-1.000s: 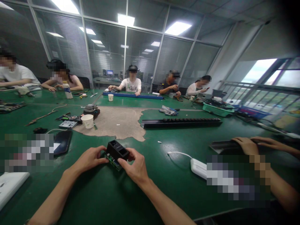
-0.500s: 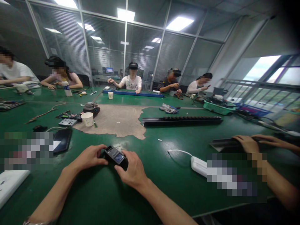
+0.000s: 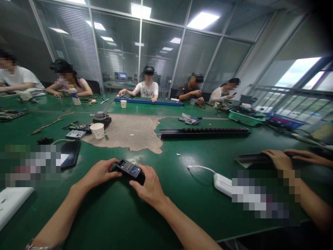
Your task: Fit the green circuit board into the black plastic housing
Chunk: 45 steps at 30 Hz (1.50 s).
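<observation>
A small dark rectangular device point(image 3: 130, 169) with a little square screen on its face sits between my two hands, just above or on the green table. My left hand point(image 3: 104, 172) pinches its left end, with fingers at the far side and the thumb at the near side. Around the right end curls my right hand point(image 3: 148, 184), its thumb along the near edge. The underside is hidden, so I cannot tell whether it touches the table. The exact kind of device is unclear.
A dark phone point(image 3: 70, 154) and a white power strip point(image 3: 14, 206) lie left. Ahead are a paper cup point(image 3: 97, 131) and a long black rail point(image 3: 203, 133). At right, a co-worker's hands point(image 3: 279, 159) rest on another rail, behind a white adapter point(image 3: 223, 184). Several people sit opposite.
The view has shifted slightly. Both hands stay on the device, which looks turned a little. Across the table, a person's hand has come lower toward the blue rail.
</observation>
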Motion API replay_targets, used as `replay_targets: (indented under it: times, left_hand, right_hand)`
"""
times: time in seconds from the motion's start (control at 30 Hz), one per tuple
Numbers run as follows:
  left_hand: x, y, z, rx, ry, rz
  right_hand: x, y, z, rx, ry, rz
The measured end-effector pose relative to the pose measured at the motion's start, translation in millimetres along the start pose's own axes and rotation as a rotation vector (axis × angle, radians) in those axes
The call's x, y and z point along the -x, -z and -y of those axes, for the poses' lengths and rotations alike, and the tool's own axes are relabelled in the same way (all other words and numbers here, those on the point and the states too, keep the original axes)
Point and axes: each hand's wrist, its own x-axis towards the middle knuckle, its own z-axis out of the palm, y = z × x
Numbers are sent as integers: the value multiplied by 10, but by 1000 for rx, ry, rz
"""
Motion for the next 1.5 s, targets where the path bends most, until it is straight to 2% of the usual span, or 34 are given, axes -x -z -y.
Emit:
replay_targets:
  times: [0.2, 0.4, 0.5, 0.63, 0.77, 1.03, 1.4, 1.5]
  left_hand:
    - [12, 27, -25, 9, -4, 7]
    - [22, 28, -25, 19, -8, 13]
    - [16, 34, -29, 16, 8, 25]
    - [3, 42, -33, 10, 22, 30]
    - [7, 41, -33, 13, 19, 23]
    - [13, 27, -34, 23, 18, 11]
    - [-10, 17, -68, -16, 61, 3]
    - [0, 30, -80, -17, 54, 2]
  right_hand:
    - [-12, -11, 15, -44, -14, -46]
    - [-102, 116, 97, -190, -80, -96]
    - [-160, 159, 12, -237, -127, -176]
    - [-208, 121, -216, -195, -214, -256]
    - [-214, 41, -361, -100, -230, -220]
    - [-204, -64, -399, 67, -184, -182]
    - [-206, -4, -382, 64, -212, -158]
    - [-220, 24, -339, -13, -213, -172]
